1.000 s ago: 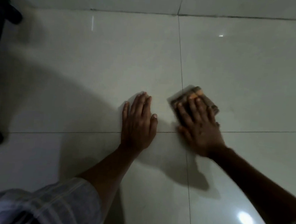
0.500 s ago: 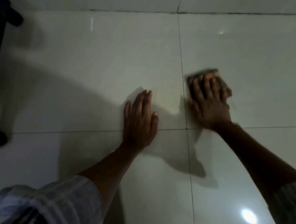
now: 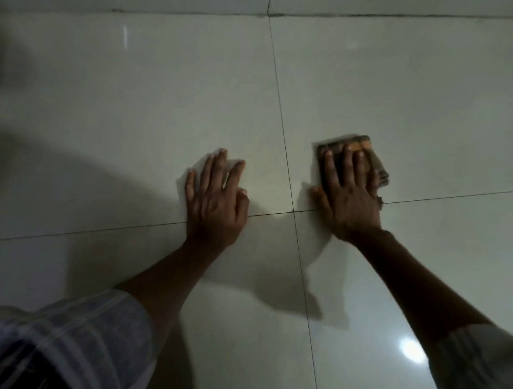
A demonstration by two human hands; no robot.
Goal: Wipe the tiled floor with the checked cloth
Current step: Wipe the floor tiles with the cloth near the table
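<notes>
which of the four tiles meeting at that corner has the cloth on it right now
The far right tile. The folded checked cloth lies there under the right hand; the left hand rests flat across the far-left and near-left tiles.

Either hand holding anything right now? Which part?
Right hand presses flat on top of the folded checked cloth, fingers straight, no grip. Left hand rests bare on the tiled floor.

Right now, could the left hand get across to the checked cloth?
Probably yes: the left hand rests flat on the floor, with only bare tile between it and the checked cloth under the right hand.
</notes>
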